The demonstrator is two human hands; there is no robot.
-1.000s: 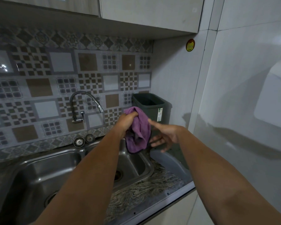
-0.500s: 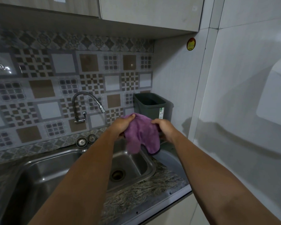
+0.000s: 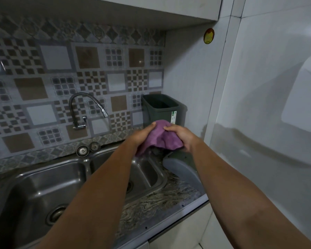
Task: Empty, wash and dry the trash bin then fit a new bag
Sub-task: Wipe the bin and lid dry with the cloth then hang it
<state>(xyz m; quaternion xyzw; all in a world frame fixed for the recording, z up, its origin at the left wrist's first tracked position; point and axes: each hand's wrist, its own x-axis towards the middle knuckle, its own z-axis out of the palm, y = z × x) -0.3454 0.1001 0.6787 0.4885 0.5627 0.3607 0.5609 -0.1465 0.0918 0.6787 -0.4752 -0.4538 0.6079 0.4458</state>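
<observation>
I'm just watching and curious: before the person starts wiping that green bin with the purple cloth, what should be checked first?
1. Purple cloth gripped by left hand and right hand: ok.
2. Trash bin upright on the counter, opening upward: ok.
3. Bin empty inside: cannot tell, interior dark.
4. Faucet not running: ok, no stream visible.
5. Grey lid set aside from bin: ok.

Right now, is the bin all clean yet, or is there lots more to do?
Partly done. The bin stands upright on the counter with no bag and nothing visible inside, so it looks emptied; whether it is washed I cannot tell. Both hands, left and right, hold a purple cloth in front of it, probably for drying. The lid lies off, and the new bag is left.
</observation>
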